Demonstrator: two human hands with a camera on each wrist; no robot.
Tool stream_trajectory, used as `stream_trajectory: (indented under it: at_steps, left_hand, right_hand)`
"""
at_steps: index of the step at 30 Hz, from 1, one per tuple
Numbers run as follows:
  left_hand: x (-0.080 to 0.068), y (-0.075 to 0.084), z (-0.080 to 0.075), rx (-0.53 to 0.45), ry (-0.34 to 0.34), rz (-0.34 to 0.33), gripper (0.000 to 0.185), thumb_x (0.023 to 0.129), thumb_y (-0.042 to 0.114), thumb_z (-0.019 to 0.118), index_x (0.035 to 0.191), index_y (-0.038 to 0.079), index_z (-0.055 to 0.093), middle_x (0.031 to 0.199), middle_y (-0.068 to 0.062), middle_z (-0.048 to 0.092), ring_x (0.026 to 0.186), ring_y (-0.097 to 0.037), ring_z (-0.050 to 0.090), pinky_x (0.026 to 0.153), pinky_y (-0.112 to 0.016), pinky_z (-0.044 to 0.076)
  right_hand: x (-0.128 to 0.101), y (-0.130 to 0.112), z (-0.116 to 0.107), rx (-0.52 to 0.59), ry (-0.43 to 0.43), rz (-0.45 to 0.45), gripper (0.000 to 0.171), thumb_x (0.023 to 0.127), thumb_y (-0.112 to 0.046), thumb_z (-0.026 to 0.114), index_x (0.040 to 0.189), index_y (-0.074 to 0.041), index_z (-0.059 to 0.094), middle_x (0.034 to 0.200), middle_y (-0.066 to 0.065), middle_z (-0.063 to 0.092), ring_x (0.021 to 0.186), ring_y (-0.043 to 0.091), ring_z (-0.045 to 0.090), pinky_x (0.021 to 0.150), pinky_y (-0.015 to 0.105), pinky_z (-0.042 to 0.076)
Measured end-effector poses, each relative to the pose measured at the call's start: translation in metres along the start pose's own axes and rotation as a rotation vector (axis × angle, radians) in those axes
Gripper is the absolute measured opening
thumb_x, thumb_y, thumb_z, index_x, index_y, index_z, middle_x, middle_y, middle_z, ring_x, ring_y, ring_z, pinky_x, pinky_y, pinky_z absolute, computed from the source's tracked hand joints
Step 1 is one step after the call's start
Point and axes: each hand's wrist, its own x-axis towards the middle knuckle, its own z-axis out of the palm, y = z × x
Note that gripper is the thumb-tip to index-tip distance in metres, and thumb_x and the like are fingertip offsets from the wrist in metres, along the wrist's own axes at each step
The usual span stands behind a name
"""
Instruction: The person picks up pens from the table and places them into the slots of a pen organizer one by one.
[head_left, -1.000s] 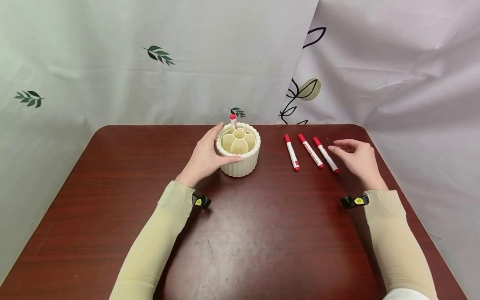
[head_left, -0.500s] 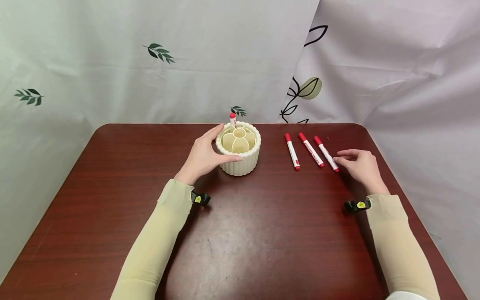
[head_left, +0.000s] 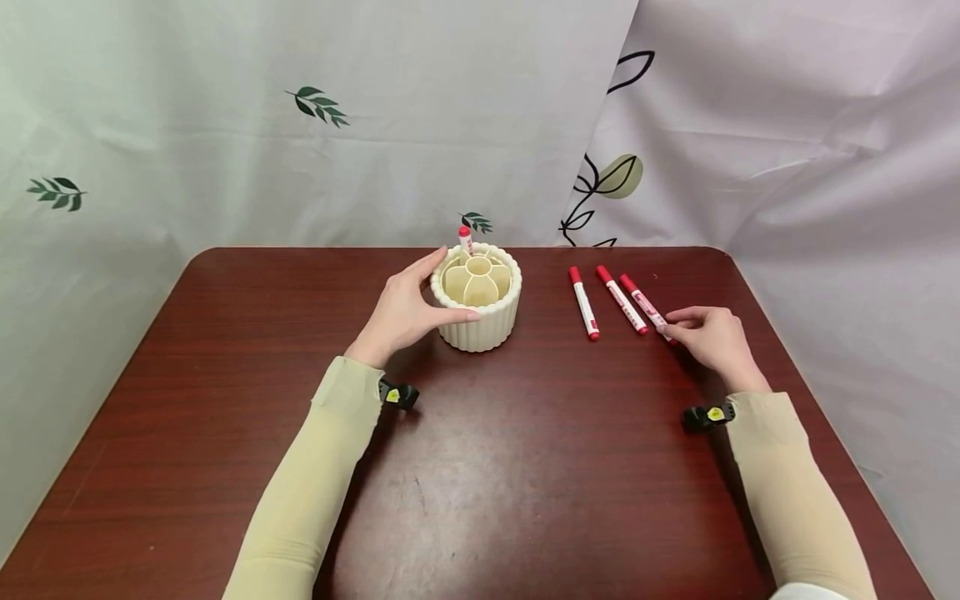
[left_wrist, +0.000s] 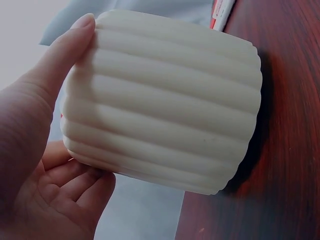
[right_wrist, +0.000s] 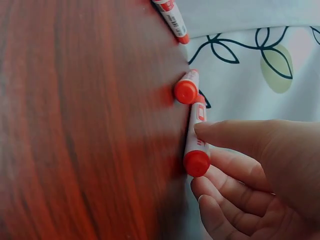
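Observation:
My left hand [head_left: 457, 283] grips a cream ribbed pen holder [head_left: 483, 329] at the back middle of the table, thumb on its near side and fingers round its far left. One red-capped marker [head_left: 466, 239] stands in a far compartment. In the left wrist view the left hand [left_wrist: 92, 105] wraps the holder's ribbed wall [left_wrist: 170, 105]. My right hand [head_left: 671, 325] pinches the near end of the rightmost marker [head_left: 641, 302] of three lying to the right. The right wrist view shows the right hand [right_wrist: 196, 155] with a fingertip on that marker [right_wrist: 197, 112].
Two more red-and-white markers [head_left: 583, 303] [head_left: 622, 300] lie side by side between the holder and my right hand. The dark red table [head_left: 525, 467] has rounded far corners, and leaf-print curtains [head_left: 315, 150] hang close behind it. Small black cameras sit at both wrists.
My right hand dropped to the table and drew back to the rightmost marker's near end, taking hold of it; the marker has turned slightly left. The left hand stayed on the holder.

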Motion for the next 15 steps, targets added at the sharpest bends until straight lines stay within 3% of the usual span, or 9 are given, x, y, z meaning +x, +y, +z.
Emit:
stream_trajectory:
  at_steps: [15]
  left_hand:
    - [-0.0015, -0.0045, 0.0024, -0.132, 0.007, -0.009, 0.112, 0.065, 0.046, 0.097, 0.157, 0.013, 0.042, 0.155, 0.008, 0.044, 0.135, -0.008, 0.048, 0.11, -0.031, 0.041]
  right_hand:
    - [-0.0013, -0.0024, 0.005, -0.02, -0.001, 0.026, 0.033, 0.093, -0.031, 0.076, 0.104, 0.001, 0.078, 0.084, 0.011, 0.074, 0.077, 0.026, 0.059, 0.064, 0.035, 0.045]
